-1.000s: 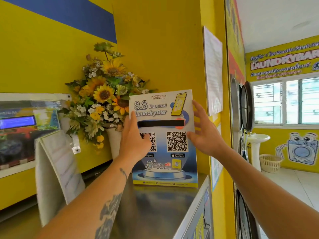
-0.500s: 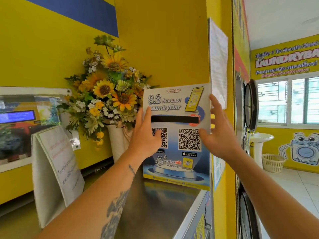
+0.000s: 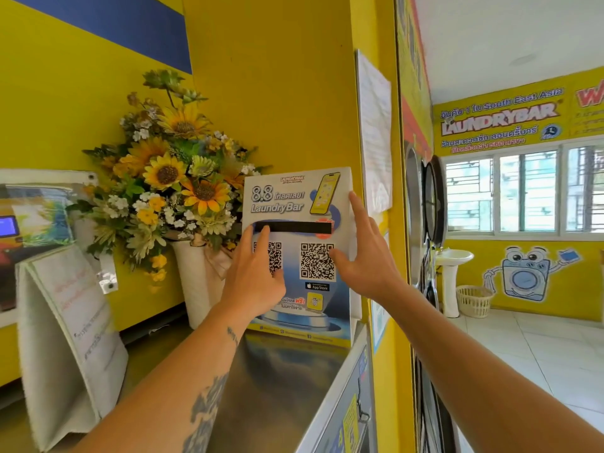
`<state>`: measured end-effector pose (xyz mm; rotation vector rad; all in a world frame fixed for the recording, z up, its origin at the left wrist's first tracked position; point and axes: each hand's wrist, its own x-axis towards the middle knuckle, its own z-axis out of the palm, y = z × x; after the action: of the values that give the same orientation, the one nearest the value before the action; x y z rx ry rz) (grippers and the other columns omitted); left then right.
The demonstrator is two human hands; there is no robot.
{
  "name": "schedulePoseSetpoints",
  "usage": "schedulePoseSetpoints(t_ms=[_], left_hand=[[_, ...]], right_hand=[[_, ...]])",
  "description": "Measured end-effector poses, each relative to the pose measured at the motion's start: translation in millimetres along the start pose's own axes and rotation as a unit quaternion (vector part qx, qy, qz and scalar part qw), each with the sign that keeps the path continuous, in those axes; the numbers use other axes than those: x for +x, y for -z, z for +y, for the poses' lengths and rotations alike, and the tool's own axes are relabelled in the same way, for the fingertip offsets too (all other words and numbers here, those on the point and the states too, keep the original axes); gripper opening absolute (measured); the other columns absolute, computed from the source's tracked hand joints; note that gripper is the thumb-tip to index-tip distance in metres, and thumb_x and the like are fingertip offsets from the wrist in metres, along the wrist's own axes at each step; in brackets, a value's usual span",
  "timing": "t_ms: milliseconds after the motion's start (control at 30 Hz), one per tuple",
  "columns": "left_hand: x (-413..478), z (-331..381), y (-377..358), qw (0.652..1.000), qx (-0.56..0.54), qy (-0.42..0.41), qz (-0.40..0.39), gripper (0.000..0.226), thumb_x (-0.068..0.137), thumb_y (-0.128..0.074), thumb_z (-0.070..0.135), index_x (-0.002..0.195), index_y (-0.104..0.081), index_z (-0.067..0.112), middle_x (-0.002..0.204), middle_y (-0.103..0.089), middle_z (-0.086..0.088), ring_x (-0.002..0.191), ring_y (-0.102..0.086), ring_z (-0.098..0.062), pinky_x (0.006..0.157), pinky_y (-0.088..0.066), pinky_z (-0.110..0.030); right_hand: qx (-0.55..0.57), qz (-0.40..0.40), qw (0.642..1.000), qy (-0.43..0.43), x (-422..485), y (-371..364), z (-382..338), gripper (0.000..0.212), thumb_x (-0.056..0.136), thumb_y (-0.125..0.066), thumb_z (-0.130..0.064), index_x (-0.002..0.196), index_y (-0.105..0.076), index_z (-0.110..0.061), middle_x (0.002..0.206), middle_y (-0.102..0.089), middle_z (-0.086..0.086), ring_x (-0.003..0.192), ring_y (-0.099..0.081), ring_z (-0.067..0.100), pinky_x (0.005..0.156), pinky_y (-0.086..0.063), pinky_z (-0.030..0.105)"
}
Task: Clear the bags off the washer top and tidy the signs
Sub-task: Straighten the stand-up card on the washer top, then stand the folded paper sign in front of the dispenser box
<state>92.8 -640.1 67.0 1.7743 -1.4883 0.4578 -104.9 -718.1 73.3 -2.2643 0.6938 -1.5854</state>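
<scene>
A blue-and-white LaundryBar sign [image 3: 294, 197] with two QR codes stands upright at the far right corner of the steel washer top [image 3: 268, 387], against the yellow wall. My left hand [image 3: 255, 279] lies flat on its face over the left QR code, fingers pointing up. My right hand [image 3: 362, 266] holds its right edge, thumb on the front by the right QR code. A white folded tent sign [image 3: 75, 322] with red and black writing stands at the left of the top. No bags are in view.
A white vase [image 3: 192, 273] of sunflowers [image 3: 170, 171] stands in the corner, just left of the blue sign. A payment panel [image 3: 32, 217] is on the left wall. A paper notice [image 3: 374, 132] hangs on the pillar. Round dryer doors [image 3: 431, 201], a sink [image 3: 452, 259] and a basket [image 3: 474, 300] lie to the right.
Held between both hands, the blue sign has shifted right, off the flowers, toward the pillar corner. My hands have stayed on it throughout.
</scene>
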Motion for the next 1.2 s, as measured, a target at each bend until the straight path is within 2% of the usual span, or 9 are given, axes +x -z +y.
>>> schedulePoseSetpoints(t_ms=[167,467,567,633,733,867,967,1067,1200], left_hand=[[-9.9,2.6,2.7,0.999,-0.002,0.009,0.035,0.077,0.086,-0.058,0.022,0.151,-0.017,0.022,0.159,-0.01,-0.001,0.145,-0.014,-0.023,0.109,-0.035,-0.045],[-26.0,2.0,9.4,0.997,-0.041,0.019,-0.064,0.076,0.086,-0.056,0.017,0.15,-0.015,0.023,0.157,-0.01,0.004,0.145,-0.015,-0.021,0.11,-0.03,-0.036],[-33.2,4.4,17.6,0.997,-0.044,0.024,-0.062,0.075,0.087,-0.056,0.016,0.15,-0.016,0.024,0.158,-0.01,0.003,0.144,-0.016,-0.022,0.107,-0.029,-0.034],[-36.2,4.4,24.1,0.997,-0.046,0.02,-0.06,0.073,0.087,-0.056,0.016,0.149,-0.018,0.025,0.155,-0.017,0.003,0.141,-0.023,-0.023,0.105,-0.031,-0.034],[-43.2,6.5,39.1,0.997,-0.057,-0.003,-0.046,0.069,0.086,-0.056,0.014,0.146,-0.025,0.024,0.143,-0.032,0.002,0.132,-0.034,-0.02,0.101,-0.034,-0.032],[-55.0,5.3,72.4,0.999,-0.036,-0.022,-0.033,0.058,0.088,-0.054,0.014,0.142,-0.037,0.024,0.14,-0.043,0.002,0.13,-0.042,-0.019,0.108,-0.035,-0.037],[-64.7,7.3,106.9,0.998,-0.021,-0.066,0.003,0.042,0.085,-0.05,0.016,0.125,-0.056,0.024,0.119,-0.061,0.003,0.11,-0.057,-0.018,0.097,-0.047,-0.043],[-80.9,14.2,148.1,0.992,-0.032,-0.104,0.064,0.033,0.082,-0.05,0.011,0.11,-0.065,0.02,0.104,-0.066,0.004,0.094,-0.062,-0.012,0.085,-0.053,-0.037],[-108.3,11.0,193.9,0.985,-0.011,-0.117,0.124,0.031,0.083,-0.052,0.008,0.11,-0.064,0.018,0.102,-0.065,0.004,0.092,-0.06,-0.009,0.08,-0.053,-0.03]], right_hand=[[-0.016,0.023,1.0,0.005,-6.7,3.4,-1.1,0.096,0.085,-0.07,-0.02,0.155,-0.005,-0.033,0.144,-0.041,0.001,0.113,-0.039,0.004,0.066,-0.036,-0.004],[-0.038,0.012,0.999,-0.019,-12.6,4.6,-13.6,0.094,0.087,-0.068,-0.02,0.156,-0.004,-0.033,0.141,-0.039,0.004,0.108,-0.04,0.009,0.055,-0.039,0.003],[-0.044,0.007,0.999,-0.025,-15.2,8.2,-16.1,0.094,0.087,-0.069,-0.021,0.156,-0.005,-0.03,0.145,-0.037,0.005,0.113,-0.039,0.009,0.063,-0.036,0.004],[-0.048,0.008,0.998,-0.026,-18.1,11.5,-19.6,0.095,0.086,-0.07,-0.022,0.156,-0.006,-0.03,0.146,-0.037,0.006,0.121,-0.043,0.017,0.078,-0.038,0.014],[-0.057,0.02,0.998,-0.028,-25.7,18.3,-30.2,0.093,0.085,-0.071,-0.02,0.155,-0.01,-0.026,0.15,-0.034,0.006,0.132,-0.039,0.025,0.089,-0.035,0.027],[-0.066,0.046,0.996,0.025,-33.4,20.9,-60.7,0.079,0.085,-0.07,-0.022,0.151,-0.026,-0.021,0.146,-0.039,0.005,0.13,-0.041,0.021,0.093,-0.033,0.026],[-0.01,0.034,0.999,0.028,-33.1,8.1,-90.8,0.067,0.085,-0.069,-0.022,0.144,-0.038,-0.02,0.141,-0.046,0.005,0.127,-0.046,0.02,0.096,-0.036,0.026],[0.061,0.007,0.998,0.019,-35.8,-14.2,-120.9,0.06,0.085,-0.069,-0.023,0.14,-0.042,-0.022,0.139,-0.05,0.003,0.122,-0.05,0.021,0.098,-0.046,0.038],[0.15,-0.091,0.984,-0.015,-40.2,-53.7,-152.9,0.058,0.088,-0.068,-0.026,0.14,-0.042,-0.024,0.135,-0.05,0.004,0.117,-0.053,0.021,0.094,-0.047,0.042]])
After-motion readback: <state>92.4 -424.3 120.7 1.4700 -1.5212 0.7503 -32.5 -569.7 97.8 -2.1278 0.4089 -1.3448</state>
